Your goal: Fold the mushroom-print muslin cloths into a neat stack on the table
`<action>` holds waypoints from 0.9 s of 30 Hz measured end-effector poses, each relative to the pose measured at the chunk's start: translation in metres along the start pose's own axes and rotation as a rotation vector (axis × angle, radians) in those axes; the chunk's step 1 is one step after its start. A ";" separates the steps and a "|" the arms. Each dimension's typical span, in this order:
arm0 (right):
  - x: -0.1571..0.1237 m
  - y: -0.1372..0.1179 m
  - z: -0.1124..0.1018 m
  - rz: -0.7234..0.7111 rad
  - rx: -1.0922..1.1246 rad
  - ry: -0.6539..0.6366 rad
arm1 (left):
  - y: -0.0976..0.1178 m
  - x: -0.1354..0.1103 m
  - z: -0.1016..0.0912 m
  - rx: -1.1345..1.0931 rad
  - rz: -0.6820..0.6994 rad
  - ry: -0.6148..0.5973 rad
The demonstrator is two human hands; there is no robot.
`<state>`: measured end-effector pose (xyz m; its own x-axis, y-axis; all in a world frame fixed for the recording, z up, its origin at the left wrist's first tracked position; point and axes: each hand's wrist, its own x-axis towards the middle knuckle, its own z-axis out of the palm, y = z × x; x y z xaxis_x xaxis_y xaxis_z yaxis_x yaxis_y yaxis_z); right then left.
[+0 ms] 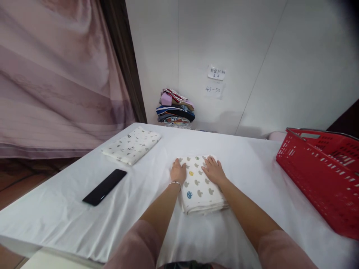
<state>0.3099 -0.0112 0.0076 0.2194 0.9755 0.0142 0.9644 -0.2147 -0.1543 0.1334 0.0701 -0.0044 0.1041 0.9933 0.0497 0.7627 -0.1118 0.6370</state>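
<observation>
A white cloth (198, 186) printed with grey, yellow and blue mushrooms lies folded into a layered rectangle in front of me. My left hand (178, 172) rests at its left edge, fingers reaching along the side and top, a thin bracelet on the wrist. On the upper right part of the cloth my right hand (214, 169) lies flat with its fingers spread. Neither hand lifts the cloth off the table.
A white-covered table (140, 209) carries another folded patterned cloth (132, 145) at the back left. Nearer stands a black phone-like slab (105, 187), lying flat. A red basket (319, 179) occupies the right side. Behind the table rises a stack of folded fabrics (176, 108) against the wall.
</observation>
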 end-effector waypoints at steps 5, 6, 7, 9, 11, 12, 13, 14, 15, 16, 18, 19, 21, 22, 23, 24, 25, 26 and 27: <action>0.000 -0.001 -0.004 0.015 -0.010 -0.028 | -0.001 0.001 0.001 -0.006 0.002 0.010; -0.001 -0.002 -0.006 0.022 -0.006 -0.040 | -0.001 0.001 0.002 -0.007 0.003 0.012; -0.004 -0.002 -0.008 0.028 0.000 -0.055 | -0.001 0.001 0.002 -0.007 0.005 0.014; -0.013 -0.001 -0.012 0.030 0.012 -0.079 | -0.001 0.002 0.003 -0.010 0.003 0.015; -0.029 0.002 -0.012 0.027 0.023 -0.081 | -0.001 0.002 0.002 -0.011 -0.002 0.011; -0.039 0.005 -0.011 0.030 0.029 -0.071 | 0.000 0.002 0.002 -0.012 -0.006 0.007; -0.049 0.008 -0.009 0.037 0.035 -0.054 | 0.000 0.002 0.001 -0.014 -0.009 0.002; -0.060 0.010 -0.007 0.049 0.042 -0.031 | 0.000 0.002 0.001 -0.018 -0.012 -0.001; -0.071 0.013 -0.004 0.062 0.048 -0.006 | 0.001 0.001 0.001 -0.023 -0.014 -0.004; -0.082 0.016 -0.002 0.075 0.056 0.018 | 0.001 0.001 0.000 -0.029 -0.015 -0.007; -0.100 0.019 0.002 0.098 0.078 0.055 | 0.002 0.001 -0.001 -0.039 -0.017 -0.009; -0.108 0.021 0.004 0.109 0.094 0.067 | 0.002 0.001 -0.001 -0.044 -0.015 -0.010; -0.121 0.023 0.007 0.126 0.133 0.091 | 0.003 0.000 -0.004 -0.064 -0.015 -0.012; -0.126 0.025 0.008 0.134 0.159 0.105 | 0.004 -0.001 -0.006 -0.080 -0.019 -0.014; -0.130 0.026 0.009 0.148 0.190 0.117 | 0.005 -0.002 -0.009 -0.100 -0.027 -0.020; -0.134 0.028 0.010 0.169 0.228 0.127 | 0.005 -0.003 -0.011 -0.124 -0.038 -0.032; -0.137 0.030 0.011 0.197 0.272 0.134 | 0.006 -0.004 -0.014 -0.152 -0.057 -0.052; -0.139 0.032 0.011 0.227 0.323 0.139 | 0.006 -0.006 -0.018 -0.181 -0.079 -0.076; -0.141 0.034 0.011 0.253 0.378 0.144 | 0.006 -0.008 -0.021 -0.206 -0.100 -0.102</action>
<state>0.3105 -0.1552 -0.0107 0.4848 0.8724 0.0621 0.7622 -0.3866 -0.5192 0.1233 0.0621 0.0150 0.1071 0.9899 -0.0927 0.6273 0.0051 0.7787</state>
